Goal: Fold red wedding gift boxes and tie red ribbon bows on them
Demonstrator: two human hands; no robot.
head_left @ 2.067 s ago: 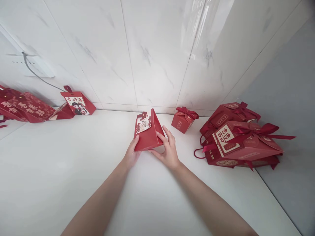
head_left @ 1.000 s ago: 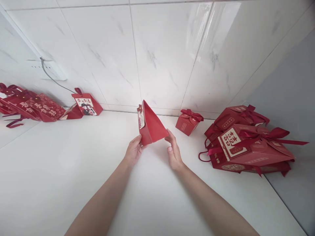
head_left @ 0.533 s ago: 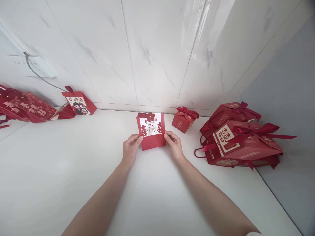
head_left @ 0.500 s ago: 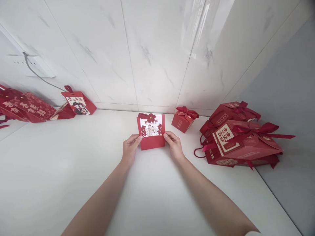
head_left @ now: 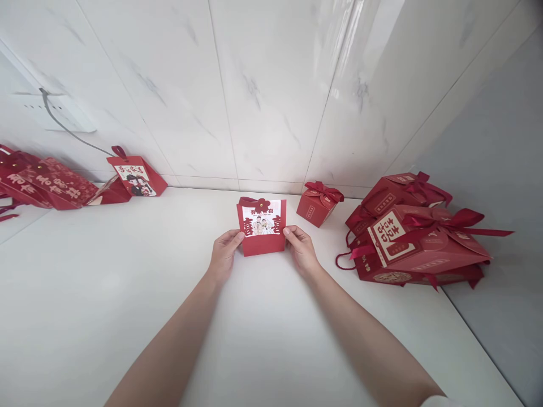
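A red gift box [head_left: 263, 245] stands in the middle of the white table, its front toward me. It carries a white card with a cartoon couple and red characters, and a dark red flower and ribbon at the top edge. My left hand [head_left: 224, 251] pinches its left side, thumb at the front. On the right side my right hand [head_left: 301, 247] grips the edge in the same way, thumb forward. The fingers behind the box are partly hidden.
A small red box with a bow [head_left: 320, 204] stands behind, right of my right hand. Several larger red ribboned boxes [head_left: 428, 243] are heaped at the right. Red triangular boxes [head_left: 59, 183] line the left, near a picture box [head_left: 139, 180] and a grey cable [head_left: 76, 137]. A tiled wall [head_left: 267, 113] rises behind.
The flower on the box now sits flatter and more in the middle of its top edge. Both hands keep their hold, with only a slight shift.
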